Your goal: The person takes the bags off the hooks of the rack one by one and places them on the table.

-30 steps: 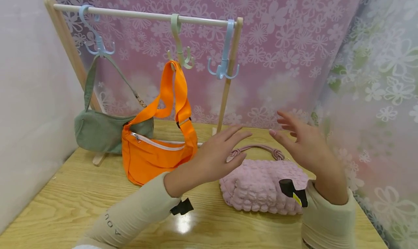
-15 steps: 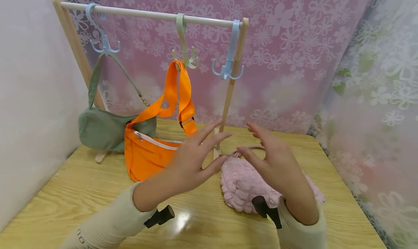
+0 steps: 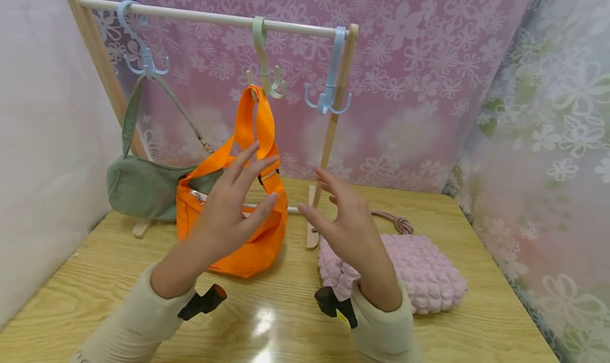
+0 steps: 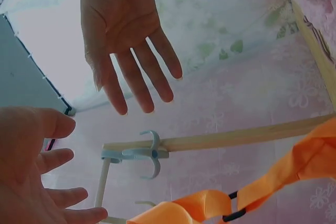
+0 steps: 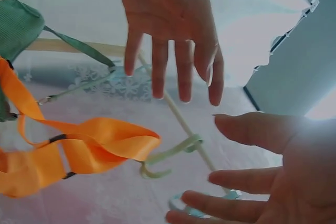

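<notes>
My left hand (image 3: 221,215) is held up with spread fingers in front of the orange crossbody bag (image 3: 254,249), hiding part of its front and zip. It appears to hold nothing. To its right, my right hand (image 3: 350,225) is raised, its fingers extended and the thumb apart, overlapping the left end of the pink puffy handbag (image 3: 424,273). Nothing is in this hand either. The orange bag's strap loops over a green hook (image 3: 262,61). On the table lies the pink bag, its knotted handle (image 3: 400,223) standing up behind it.
A rack's white rail (image 3: 190,15) carries several hooks. From the left blue hook (image 3: 146,61) hangs a green shoulder bag (image 3: 143,191); the right blue hook (image 3: 327,96) bears no bag. The wooden table (image 3: 267,326) is backed by a floral curtain (image 3: 405,88).
Both hands have moved left, the right one from over the pink bag's far side to its left end, the left one in front of the orange bag. The bags stay in place.
</notes>
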A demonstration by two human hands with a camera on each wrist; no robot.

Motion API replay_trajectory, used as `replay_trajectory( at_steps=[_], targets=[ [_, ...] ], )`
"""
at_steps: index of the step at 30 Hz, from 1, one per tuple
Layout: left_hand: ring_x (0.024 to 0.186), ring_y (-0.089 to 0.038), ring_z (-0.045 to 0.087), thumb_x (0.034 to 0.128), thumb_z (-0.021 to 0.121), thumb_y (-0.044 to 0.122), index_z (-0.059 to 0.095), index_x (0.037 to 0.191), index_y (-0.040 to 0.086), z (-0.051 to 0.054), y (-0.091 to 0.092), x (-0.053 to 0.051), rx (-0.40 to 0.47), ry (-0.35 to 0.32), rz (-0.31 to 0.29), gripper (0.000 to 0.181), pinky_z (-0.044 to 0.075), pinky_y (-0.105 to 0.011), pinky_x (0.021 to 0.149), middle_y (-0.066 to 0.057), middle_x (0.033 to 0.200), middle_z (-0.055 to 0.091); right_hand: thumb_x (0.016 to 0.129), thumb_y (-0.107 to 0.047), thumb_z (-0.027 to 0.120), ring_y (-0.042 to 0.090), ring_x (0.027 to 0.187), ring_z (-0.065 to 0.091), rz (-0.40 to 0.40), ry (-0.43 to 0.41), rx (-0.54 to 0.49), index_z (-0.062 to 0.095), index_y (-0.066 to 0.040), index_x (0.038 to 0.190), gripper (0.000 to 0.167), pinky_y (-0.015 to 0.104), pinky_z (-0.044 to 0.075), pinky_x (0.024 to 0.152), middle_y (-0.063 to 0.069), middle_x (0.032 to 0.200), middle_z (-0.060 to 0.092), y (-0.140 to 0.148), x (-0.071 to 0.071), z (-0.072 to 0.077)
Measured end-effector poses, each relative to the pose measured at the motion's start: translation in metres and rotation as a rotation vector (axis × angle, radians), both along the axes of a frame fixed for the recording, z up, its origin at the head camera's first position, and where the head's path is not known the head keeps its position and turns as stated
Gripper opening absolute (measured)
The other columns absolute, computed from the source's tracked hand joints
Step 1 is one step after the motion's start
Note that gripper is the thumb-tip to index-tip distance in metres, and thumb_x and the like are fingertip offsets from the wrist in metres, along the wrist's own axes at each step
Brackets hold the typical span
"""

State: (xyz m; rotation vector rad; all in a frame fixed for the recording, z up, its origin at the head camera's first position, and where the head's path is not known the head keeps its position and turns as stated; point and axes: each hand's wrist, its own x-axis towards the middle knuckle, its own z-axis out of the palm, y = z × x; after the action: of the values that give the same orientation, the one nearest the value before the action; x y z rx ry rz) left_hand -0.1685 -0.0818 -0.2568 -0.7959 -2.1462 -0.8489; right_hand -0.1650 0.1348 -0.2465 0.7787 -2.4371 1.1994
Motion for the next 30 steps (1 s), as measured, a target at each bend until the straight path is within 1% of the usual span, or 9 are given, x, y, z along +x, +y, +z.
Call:
replay_trajectory(
  at_steps=[8,9,11,15,16,17,24,27,30],
  targets=[
    [0.134,-0.040,0.040,0.0928,0.063,0.015,0.047,0.140,0.008,0.004,-0.025,-0.019,0.024,0.047,0.089,0.051,0.042,-0.059,0.098,-0.016,0.156,0.027,0.091,-0.014,0.069,0.023,0.130,0.049,0.071,0.122,-0.199,0.044,-0.004,0.144,0.059,0.042,0.040,0.107,0.011,0.141,0.052,-0.026,-0.035,-0.026],
    [0.126,-0.037,0.049,0.0930,0.062,0.015,0.047,0.140,0.007,0.004,-0.027,-0.021,0.022,0.059,0.099,0.050,0.045,-0.056,0.093,-0.016,0.156,0.027,0.091,-0.014,0.070,0.023,0.130,0.048,0.075,0.131,-0.209,0.044,-0.004,0.144,0.060,0.041,0.039,0.107,0.011,0.142,0.052,-0.029,-0.039,-0.029],
    [0.130,-0.036,0.045,0.0931,0.062,0.015,0.046,0.141,0.007,0.006,-0.032,-0.026,0.027,0.077,0.109,0.050,0.042,-0.057,0.098,-0.017,0.156,0.026,0.090,-0.014,0.071,0.021,0.131,0.047,0.076,0.142,-0.220,0.044,-0.003,0.144,0.061,0.039,0.039,0.108,0.011,0.143,0.050,-0.034,-0.044,-0.036],
    [0.134,-0.035,0.040,0.0940,0.061,0.014,0.045,0.142,0.008,0.011,-0.041,-0.034,0.032,0.113,0.142,0.051,0.043,-0.058,0.098,-0.018,0.157,0.023,0.090,-0.013,0.071,0.019,0.131,0.047,0.094,0.143,-0.284,0.047,-0.001,0.142,0.058,0.035,0.038,0.108,0.012,0.142,0.051,-0.045,-0.056,-0.045],
    [0.142,-0.037,0.027,0.0942,0.060,0.014,0.044,0.142,0.008,0.013,-0.043,-0.036,0.037,0.118,0.148,0.051,0.038,-0.061,0.102,-0.018,0.157,0.021,0.090,-0.013,0.071,0.018,0.131,0.047,0.096,0.143,-0.302,0.047,-0.001,0.141,0.057,0.034,0.038,0.109,0.012,0.141,0.052,-0.048,-0.059,-0.047],
    [0.143,-0.036,0.026,0.0944,0.060,0.014,0.044,0.142,0.008,0.014,-0.045,-0.038,0.040,0.126,0.153,0.051,0.037,-0.061,0.102,-0.019,0.157,0.021,0.090,-0.013,0.071,0.018,0.131,0.048,0.097,0.142,-0.321,0.048,0.000,0.140,0.057,0.033,0.037,0.109,0.012,0.140,0.053,-0.050,-0.062,-0.049],
    [0.140,-0.039,0.030,0.0956,0.056,0.021,0.044,0.143,0.008,0.027,-0.055,-0.055,0.054,0.186,0.177,0.050,0.036,-0.059,0.104,-0.022,0.156,0.022,0.089,-0.014,0.073,0.023,0.130,0.049,0.027,0.126,-0.408,0.048,0.001,0.141,0.059,0.032,0.037,0.109,0.014,0.140,0.053,-0.063,-0.074,-0.058],
    [0.139,-0.040,0.033,0.0959,0.055,0.022,0.044,0.143,0.009,0.034,-0.058,-0.065,0.041,0.219,0.182,0.050,0.035,-0.058,0.106,-0.022,0.155,0.024,0.088,-0.018,0.074,0.023,0.131,0.048,-0.012,0.105,-0.396,0.046,0.000,0.142,0.064,0.035,0.038,0.109,0.014,0.142,0.051,-0.067,-0.078,-0.056],
    [0.141,-0.039,0.030,0.0966,0.055,0.023,0.044,0.143,0.009,0.041,-0.059,-0.075,0.027,0.248,0.182,0.050,0.026,-0.055,0.113,-0.024,0.154,0.025,0.087,-0.024,0.075,0.024,0.131,0.049,-0.040,0.066,-0.358,0.044,-0.001,0.144,0.068,0.037,0.039,0.108,0.014,0.142,0.050,-0.071,-0.083,-0.051]
  ],
)
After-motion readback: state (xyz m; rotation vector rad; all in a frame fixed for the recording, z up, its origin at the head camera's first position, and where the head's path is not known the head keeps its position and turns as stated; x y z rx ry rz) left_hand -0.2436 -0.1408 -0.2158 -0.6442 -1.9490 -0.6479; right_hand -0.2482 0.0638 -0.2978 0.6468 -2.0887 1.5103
